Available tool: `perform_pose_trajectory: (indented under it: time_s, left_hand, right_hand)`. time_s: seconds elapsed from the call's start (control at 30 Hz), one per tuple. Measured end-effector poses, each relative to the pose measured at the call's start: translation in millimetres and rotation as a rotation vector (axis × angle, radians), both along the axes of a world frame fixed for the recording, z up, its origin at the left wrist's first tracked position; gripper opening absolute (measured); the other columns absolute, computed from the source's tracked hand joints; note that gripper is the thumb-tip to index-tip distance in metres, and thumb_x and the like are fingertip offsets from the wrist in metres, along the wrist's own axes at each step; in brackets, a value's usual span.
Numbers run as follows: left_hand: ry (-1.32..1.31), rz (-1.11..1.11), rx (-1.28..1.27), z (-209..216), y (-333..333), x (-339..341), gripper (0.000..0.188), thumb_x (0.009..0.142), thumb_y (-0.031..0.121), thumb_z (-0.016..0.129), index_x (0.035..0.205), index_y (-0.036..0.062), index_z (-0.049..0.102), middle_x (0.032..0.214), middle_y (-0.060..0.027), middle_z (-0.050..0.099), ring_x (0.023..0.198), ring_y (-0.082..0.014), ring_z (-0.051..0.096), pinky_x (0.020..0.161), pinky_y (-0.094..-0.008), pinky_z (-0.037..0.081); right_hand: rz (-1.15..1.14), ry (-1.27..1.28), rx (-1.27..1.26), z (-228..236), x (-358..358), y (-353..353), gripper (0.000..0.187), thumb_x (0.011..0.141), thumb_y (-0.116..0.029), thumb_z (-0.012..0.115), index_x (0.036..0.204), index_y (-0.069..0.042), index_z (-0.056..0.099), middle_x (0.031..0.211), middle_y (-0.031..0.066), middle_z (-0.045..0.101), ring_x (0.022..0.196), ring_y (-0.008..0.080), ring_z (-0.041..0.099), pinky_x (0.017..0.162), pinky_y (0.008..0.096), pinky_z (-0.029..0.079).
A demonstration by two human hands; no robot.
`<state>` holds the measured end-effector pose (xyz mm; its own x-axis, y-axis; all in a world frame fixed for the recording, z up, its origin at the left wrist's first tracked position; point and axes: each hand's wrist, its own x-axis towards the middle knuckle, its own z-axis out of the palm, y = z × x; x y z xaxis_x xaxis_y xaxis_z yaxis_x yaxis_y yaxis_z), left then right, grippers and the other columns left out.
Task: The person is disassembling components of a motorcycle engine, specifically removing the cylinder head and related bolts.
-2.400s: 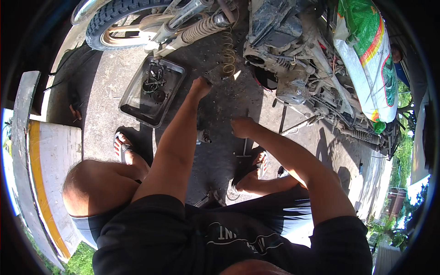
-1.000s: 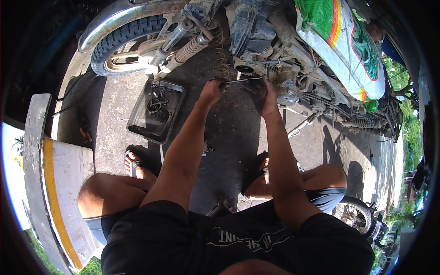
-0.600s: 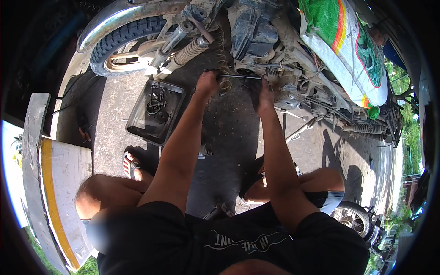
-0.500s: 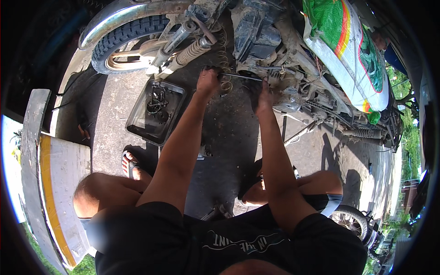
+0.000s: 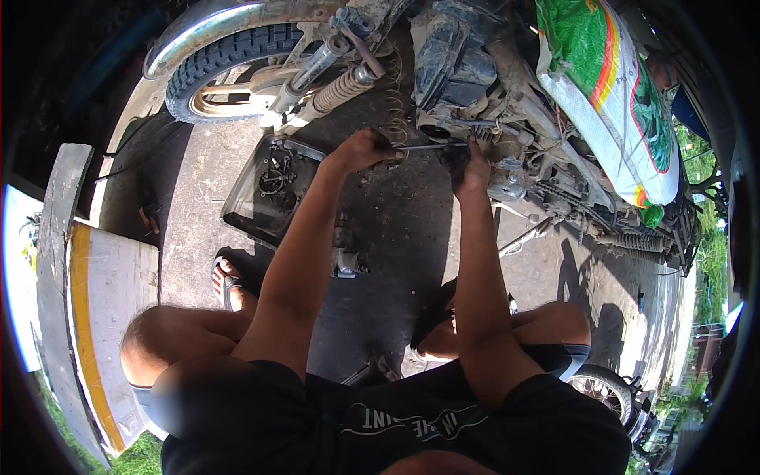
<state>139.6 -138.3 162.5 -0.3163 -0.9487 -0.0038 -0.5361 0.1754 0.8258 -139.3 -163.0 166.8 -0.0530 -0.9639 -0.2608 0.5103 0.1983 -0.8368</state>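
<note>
Fingers of the grimy left hand (image 5: 362, 150) and blackened right hand (image 5: 469, 169) grasp a slim, silver metal rod (image 5: 426, 147); its left end has swung nearer, both hands staying occupied.

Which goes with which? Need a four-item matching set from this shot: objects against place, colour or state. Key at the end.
1. Metal rod
2. Tray
3. Sack
4. Tyre

A. White and green, upper right
B. Dark and knobbly, upper left
C. Between left hand and right hand
D. Holding loose parts

Pairs: 1-C, 2-D, 3-A, 4-B
</note>
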Motion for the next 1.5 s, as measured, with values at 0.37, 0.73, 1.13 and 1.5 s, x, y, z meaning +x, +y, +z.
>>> perform_pose_trajectory:
  time_s: [0.37,0.73,1.13,1.5]
  left_hand:
    - [-0.085,-0.099,0.170,33.1,10.5,-5.0,0.058,0.091,0.058,0.065,0.107,0.0021,0.073,0.083,-0.0140,0.072,0.075,-0.0264,0.071,0.072,-0.0399,0.058]
    - [-0.128,-0.026,0.093,40.8,15.1,-17.9,0.043,0.093,0.048,0.064,0.105,0.0069,0.074,0.082,-0.0153,0.074,0.083,-0.0369,0.072,0.089,-0.0508,0.054]
    - [-0.534,0.374,-0.410,18.7,-18.2,-25.8,0.033,0.096,0.041,0.060,0.110,0.0140,0.073,0.109,-0.0164,0.071,0.111,-0.0366,0.065,0.100,-0.0510,0.049]
    - [-0.303,0.334,-0.279,48.4,24.6,-39.1,0.039,0.093,0.046,0.064,0.106,0.0101,0.073,0.106,-0.0183,0.071,0.111,-0.0386,0.064,0.095,-0.0482,0.052]
  right_hand:
    - [0.126,-0.163,0.033,5.7,-9.1,-4.5,0.030,0.101,-0.034,0.062,0.105,-0.004,0.065,0.087,0.0121,0.072,0.074,0.0274,0.070,0.062,0.0379,0.056]
    - [0.117,0.086,0.080,14.9,-20.4,-1.9,0.041,0.097,-0.042,0.066,0.110,-0.003,0.061,0.086,0.0151,0.071,0.076,0.0286,0.069,0.068,0.0382,0.054]
    - [0.033,0.024,0.018,-3.8,17.2,-16.6,0.048,0.100,-0.052,0.056,0.109,-0.005,0.065,0.100,0.0107,0.071,0.085,0.0268,0.067,0.076,0.0382,0.055]
    - [-0.069,-0.061,0.001,-6.0,15.8,-20.0,0.036,0.099,-0.051,0.061,0.103,-0.015,0.064,0.092,0.0014,0.067,0.082,0.0234,0.063,0.070,0.0396,0.051]
